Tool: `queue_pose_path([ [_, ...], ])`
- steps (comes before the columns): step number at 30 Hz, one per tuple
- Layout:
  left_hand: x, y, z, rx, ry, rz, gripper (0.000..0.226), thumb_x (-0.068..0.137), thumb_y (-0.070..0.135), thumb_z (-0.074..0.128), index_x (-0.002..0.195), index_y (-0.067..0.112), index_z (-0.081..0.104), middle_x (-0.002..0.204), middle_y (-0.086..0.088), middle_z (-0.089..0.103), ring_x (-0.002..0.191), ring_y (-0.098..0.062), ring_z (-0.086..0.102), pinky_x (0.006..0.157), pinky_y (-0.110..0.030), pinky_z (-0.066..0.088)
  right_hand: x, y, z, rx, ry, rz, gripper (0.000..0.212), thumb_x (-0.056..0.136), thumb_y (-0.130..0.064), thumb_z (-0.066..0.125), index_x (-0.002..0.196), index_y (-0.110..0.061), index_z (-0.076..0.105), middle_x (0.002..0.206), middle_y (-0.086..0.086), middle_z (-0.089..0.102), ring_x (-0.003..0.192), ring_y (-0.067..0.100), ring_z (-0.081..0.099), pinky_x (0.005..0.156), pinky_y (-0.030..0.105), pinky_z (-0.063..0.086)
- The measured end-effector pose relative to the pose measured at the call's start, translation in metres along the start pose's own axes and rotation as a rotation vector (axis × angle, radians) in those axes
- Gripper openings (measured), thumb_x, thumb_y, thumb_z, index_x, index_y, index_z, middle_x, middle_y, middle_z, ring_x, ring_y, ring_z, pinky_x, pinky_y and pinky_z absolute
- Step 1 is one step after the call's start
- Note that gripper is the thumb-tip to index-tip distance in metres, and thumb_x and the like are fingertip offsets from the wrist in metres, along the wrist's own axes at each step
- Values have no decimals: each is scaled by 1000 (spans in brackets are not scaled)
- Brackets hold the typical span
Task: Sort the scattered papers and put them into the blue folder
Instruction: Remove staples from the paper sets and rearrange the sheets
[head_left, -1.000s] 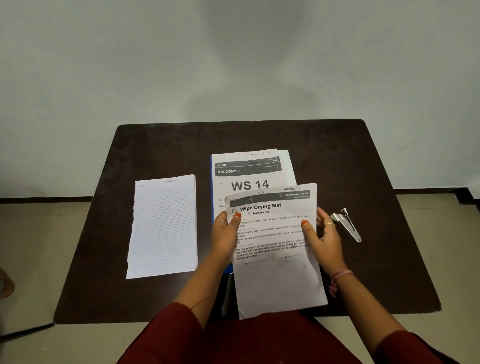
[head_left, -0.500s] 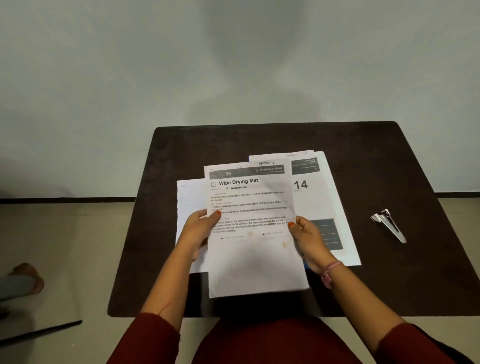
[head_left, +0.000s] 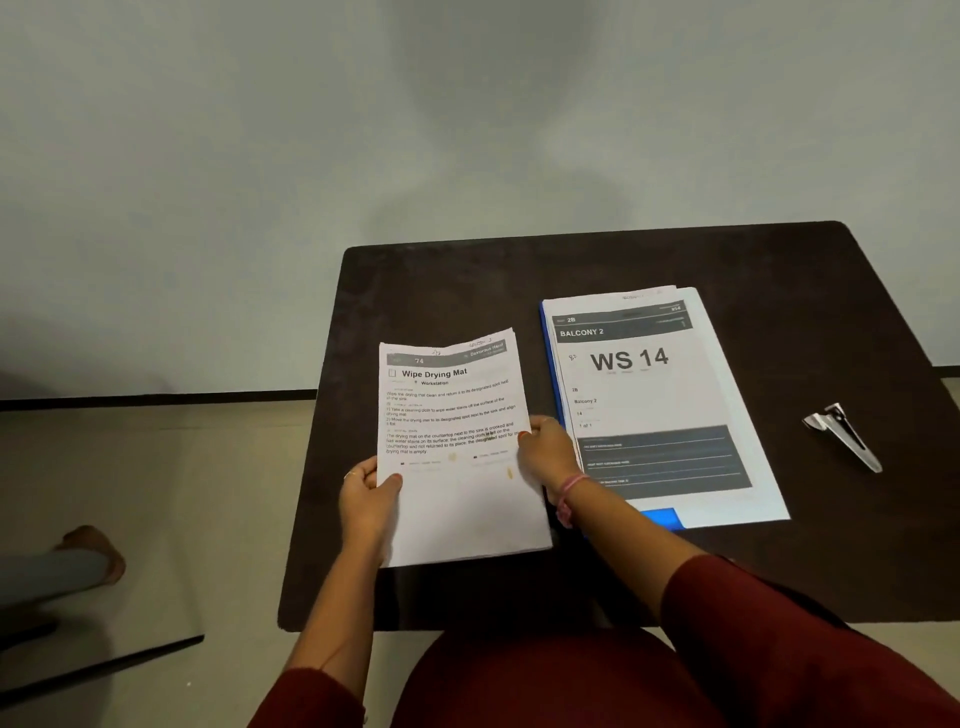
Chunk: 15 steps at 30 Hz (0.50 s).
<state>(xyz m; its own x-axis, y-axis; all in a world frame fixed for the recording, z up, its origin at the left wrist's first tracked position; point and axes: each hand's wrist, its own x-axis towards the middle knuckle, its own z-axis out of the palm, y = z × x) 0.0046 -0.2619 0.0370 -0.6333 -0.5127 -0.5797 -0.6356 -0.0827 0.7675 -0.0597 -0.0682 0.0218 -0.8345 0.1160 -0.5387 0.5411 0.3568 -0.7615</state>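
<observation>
While carried left since 1 second ago, "Wipe Drying Mat" sheet (head_left: 457, 447) now covers the lined pages — pinched at both edges by left hand (head_left: 366, 499) and right hand (head_left: 545, 447). Probably joining that pile. Blue folder (head_left: 550, 374) under the "WS 14" stack (head_left: 654, 395), just right. Dark table (head_left: 467, 280); metal clip (head_left: 841, 434) far right — pale wall, tiled floor.
</observation>
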Motion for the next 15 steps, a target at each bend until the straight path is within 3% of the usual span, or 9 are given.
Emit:
queue_pose_path([
  [4, 13, -6, -3, 188, 32, 18, 34, 89, 3, 61, 122, 5, 55, 124, -11, 61, 106, -23, 58, 84, -29, 48, -1, 1, 1, -45, 17, 9, 32, 89, 0, 50, 120, -3, 57, 119, 10, 64, 110, 27, 60, 88, 24, 44],
  [8, 15, -8, -2, 358, 141, 21, 51, 86, 11, 64, 134, 7, 48, 139, -17, 39, 121, -35, 46, 102, -46, 41, -4, -2, -24, -66, 145, -48, 40, 89, -3, 53, 129, -1, 52, 121, 13, 60, 113, 26, 56, 94, 23, 38],
  [12, 12, 4, 10, 376, 170, 150, 50, 84, 11, 66, 132, 11, 49, 139, -14, 34, 123, -34, 42, 104, -51, 39, -1, 7, -65, -38, 293, -62, 36, 91, -6, 54, 127, -6, 53, 122, 11, 58, 111, 25, 56, 99, 37, 46],
  [15, 6, 17, 29, 338, 70, 259, 47, 85, 9, 67, 128, 12, 50, 137, -10, 35, 122, -31, 47, 101, -51, 44, 2, 19, -98, 12, 341, -34, 39, 92, -8, 57, 131, -8, 50, 127, 9, 56, 116, 26, 53, 101, 41, 46],
])
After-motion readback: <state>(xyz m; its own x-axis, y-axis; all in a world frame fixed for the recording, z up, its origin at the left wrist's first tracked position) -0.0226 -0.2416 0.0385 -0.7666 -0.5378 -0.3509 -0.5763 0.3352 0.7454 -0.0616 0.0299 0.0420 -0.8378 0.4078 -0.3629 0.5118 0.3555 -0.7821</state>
